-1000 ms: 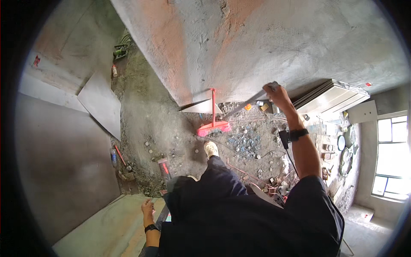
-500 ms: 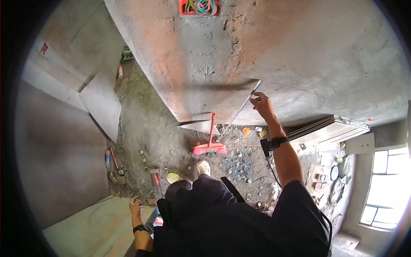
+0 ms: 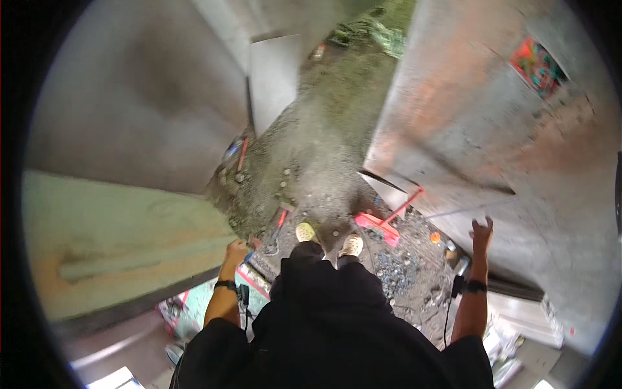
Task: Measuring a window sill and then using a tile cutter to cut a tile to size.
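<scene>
**Standing on rubble between two walls, both hands resting against surfaces**

While I am looking down through the head camera, the scene is reading from left to right as follows. At far left, a large pale-green panel (image 3: pixel 116 240) is leaning across the view, its lower edge running toward the centre. My left hand (image 3: pixel 236 250) is pressing against the right end of this panel, the fingers curling onto its edge; how firmly they are gripping I cannot tell. A dark band is sitting on that wrist. Just right of the hand, a red-handled tool (image 3: pixel 280 219) is lying on the gravel floor (image 3: pixel 311 155), and my two light shoes (image 3: pixel 329 238) are standing side by side near it. Further right, a red dustpan (image 3: pixel 378 226) with a long handle is resting on the debris, close to the foot of the grey plastered wall (image 3: pixel 466 129). A small orange object (image 3: pixel 435 237) is lying just beyond it. At far right, my right hand (image 3: pixel 481 232) is reaching up toward the wall, fingers spread apart and holding nothing; whether the fingertips are touching the plaster I cannot tell.
</scene>
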### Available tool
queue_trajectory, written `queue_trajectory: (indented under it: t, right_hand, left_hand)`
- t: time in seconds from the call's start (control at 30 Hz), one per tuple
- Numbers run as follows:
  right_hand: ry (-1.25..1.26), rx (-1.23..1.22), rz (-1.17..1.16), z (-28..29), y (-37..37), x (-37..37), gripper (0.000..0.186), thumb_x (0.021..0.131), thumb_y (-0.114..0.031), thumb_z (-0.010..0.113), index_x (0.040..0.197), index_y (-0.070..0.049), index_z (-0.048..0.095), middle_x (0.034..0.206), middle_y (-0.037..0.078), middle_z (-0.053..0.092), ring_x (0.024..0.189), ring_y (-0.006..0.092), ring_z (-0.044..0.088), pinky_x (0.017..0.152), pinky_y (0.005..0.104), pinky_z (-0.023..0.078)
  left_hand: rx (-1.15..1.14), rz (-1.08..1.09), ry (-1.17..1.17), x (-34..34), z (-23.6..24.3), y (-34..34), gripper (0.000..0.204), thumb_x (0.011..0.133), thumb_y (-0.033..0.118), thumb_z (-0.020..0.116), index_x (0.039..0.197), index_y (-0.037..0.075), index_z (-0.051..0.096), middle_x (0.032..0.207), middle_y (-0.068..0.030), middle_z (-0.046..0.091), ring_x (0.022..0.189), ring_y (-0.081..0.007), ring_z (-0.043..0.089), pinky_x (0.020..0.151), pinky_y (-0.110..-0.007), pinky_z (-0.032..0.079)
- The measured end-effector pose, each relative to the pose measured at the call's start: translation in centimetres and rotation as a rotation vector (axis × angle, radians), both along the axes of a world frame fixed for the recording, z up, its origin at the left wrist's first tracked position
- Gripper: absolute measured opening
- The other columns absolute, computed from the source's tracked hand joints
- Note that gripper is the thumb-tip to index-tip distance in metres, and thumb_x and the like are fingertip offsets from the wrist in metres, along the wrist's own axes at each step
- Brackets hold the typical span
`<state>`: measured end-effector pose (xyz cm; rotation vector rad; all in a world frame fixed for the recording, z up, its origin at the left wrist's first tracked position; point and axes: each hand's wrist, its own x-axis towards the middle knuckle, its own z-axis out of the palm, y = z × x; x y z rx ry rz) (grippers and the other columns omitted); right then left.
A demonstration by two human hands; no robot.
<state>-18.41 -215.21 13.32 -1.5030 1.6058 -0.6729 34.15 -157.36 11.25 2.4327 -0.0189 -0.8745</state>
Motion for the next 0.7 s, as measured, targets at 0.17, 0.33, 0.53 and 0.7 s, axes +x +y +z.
queue_trajectory:
  t: [0.17,0.33,0.53,0.7]
  right_hand:
    - [-0.038,0.158,0.022,-7.1,3.2,-1.2,0.066,0.083,-0.017,0.072,0.136,-0.001,0.035,0.068,0.011,0.060,0.045,0.0155,0.050,0.041,0.0298,0.040]
    - [-0.101,0.082,-0.090,-5.4,-0.3,3.9,0.076,0.081,-0.025,0.077,0.137,-0.005,0.030,0.076,0.011,0.064,0.059,0.0162,0.057,0.050,0.0295,0.043]
    - [-0.014,0.003,-0.118,-1.0,-4.9,6.5,0.031,0.087,-0.034,0.068,0.096,-0.005,0.065,0.070,0.007,0.065,0.054,0.0132,0.058,0.048,0.0282,0.047]
    - [0.307,-0.166,-0.002,2.2,-4.7,6.0,0.028,0.086,-0.029,0.059,0.093,-0.003,0.067,0.072,0.011,0.069,0.059,0.0201,0.067,0.061,0.0352,0.051]
  left_hand:
    - [-0.038,0.003,-0.040,0.7,-2.3,3.8,0.021,0.080,0.008,0.059,0.097,0.001,0.068,0.092,-0.0152,0.071,0.085,-0.0170,0.066,0.080,-0.030,0.051]
    - [0.093,-0.008,-0.045,1.4,-7.7,11.4,0.022,0.081,0.005,0.055,0.098,0.004,0.069,0.085,-0.0140,0.070,0.079,-0.0189,0.066,0.075,-0.034,0.052]
    - [-0.216,0.189,0.291,3.6,-10.2,11.5,0.042,0.081,-0.002,0.051,0.122,-0.002,0.055,0.060,-0.0100,0.056,0.041,-0.0136,0.048,0.037,-0.028,0.033]
    - [-0.321,0.304,0.370,5.4,-7.5,8.1,0.050,0.081,-0.002,0.050,0.130,-0.003,0.046,0.058,-0.0075,0.052,0.041,-0.0098,0.041,0.037,-0.024,0.028]
